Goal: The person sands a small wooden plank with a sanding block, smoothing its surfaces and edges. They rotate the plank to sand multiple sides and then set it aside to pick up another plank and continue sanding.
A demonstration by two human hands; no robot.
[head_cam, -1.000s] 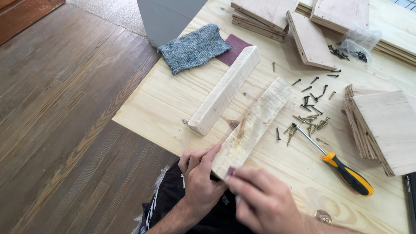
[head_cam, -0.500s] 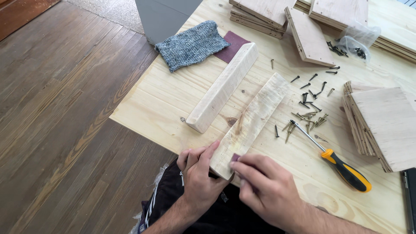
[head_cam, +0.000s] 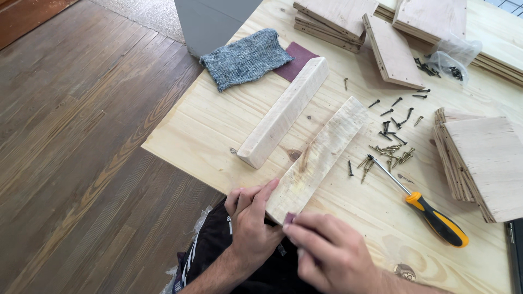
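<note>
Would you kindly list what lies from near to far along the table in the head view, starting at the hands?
Right hand → left hand → flat board → square wooden block → grey knitted cloth → stacked plywood pieces.

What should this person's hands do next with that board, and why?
Probably push the small maroon sandpaper piece along the flat board away from the body: the right hand presses it at the near end, the left hand braces the board's side, and most of the board lies beyond.

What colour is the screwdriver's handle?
Orange and black; the screwdriver shows in the head view, lying on the table.
</note>
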